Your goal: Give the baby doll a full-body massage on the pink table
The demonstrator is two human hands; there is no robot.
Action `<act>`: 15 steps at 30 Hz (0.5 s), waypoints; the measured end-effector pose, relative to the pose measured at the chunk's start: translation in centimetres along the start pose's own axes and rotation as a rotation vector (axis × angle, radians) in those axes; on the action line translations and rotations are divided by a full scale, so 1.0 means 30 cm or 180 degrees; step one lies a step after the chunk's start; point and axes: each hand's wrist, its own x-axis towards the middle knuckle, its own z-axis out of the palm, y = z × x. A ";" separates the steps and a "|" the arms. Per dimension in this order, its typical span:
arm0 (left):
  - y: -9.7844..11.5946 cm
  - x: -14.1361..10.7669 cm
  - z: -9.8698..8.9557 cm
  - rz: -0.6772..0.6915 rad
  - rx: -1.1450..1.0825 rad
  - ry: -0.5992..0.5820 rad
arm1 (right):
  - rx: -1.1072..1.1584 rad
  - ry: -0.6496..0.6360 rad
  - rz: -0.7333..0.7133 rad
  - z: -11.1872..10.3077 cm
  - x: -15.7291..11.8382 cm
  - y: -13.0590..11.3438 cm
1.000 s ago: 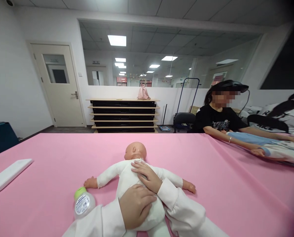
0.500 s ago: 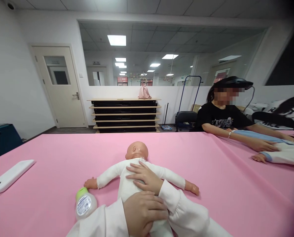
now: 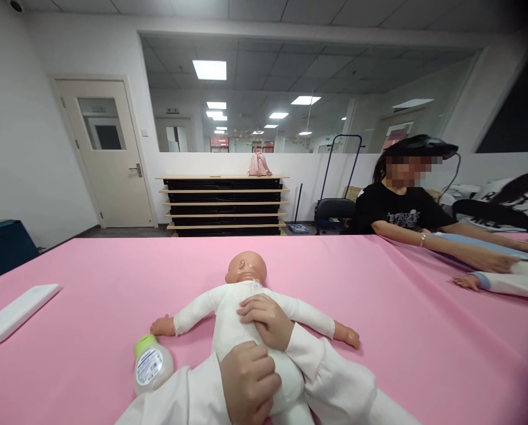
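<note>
A baby doll (image 3: 232, 319) in a white cloth suit lies face down, its bald head turned left and its arms spread. On its back rests my right hand (image 3: 268, 321), fingers loosely bent with the fingertips touching the cloth. Closer to me, my left hand (image 3: 250, 383) is over the doll's lower back with its fingers curled in; I see nothing in it, though the palm is hidden. By the doll's left-side hand stands a clear bottle (image 3: 153, 367) with a green cap and a white label, partly behind my left sleeve.
The pink cloth (image 3: 113, 277) covers the table. A white flat device (image 3: 20, 313) lies at the left. On the right, a person (image 3: 406, 206) in a black shirt and headset handles another doll (image 3: 516, 280). Behind the table are stacked boards (image 3: 224, 203) and a folding chair (image 3: 335, 209).
My left hand's fingers have curled in from a flatter pose. My right hand's fingers have drawn back and bent on the doll's back. The other person's hand has shifted right.
</note>
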 end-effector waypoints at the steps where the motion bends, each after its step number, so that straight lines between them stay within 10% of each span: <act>1: 0.000 0.002 0.001 0.0201 -0.0084 -0.0144 | 0.0000 -0.0220 -0.0111 -0.003 0.007 -0.008; 8: 0.004 0.063 -0.063 0.0418 -0.0771 -0.0482 | -0.0710 -0.0827 0.0065 -0.014 0.033 0.003; 15: 0.009 0.054 -0.061 -0.0863 -0.0241 0.0597 | -0.0668 0.0933 0.0020 0.025 -0.019 0.081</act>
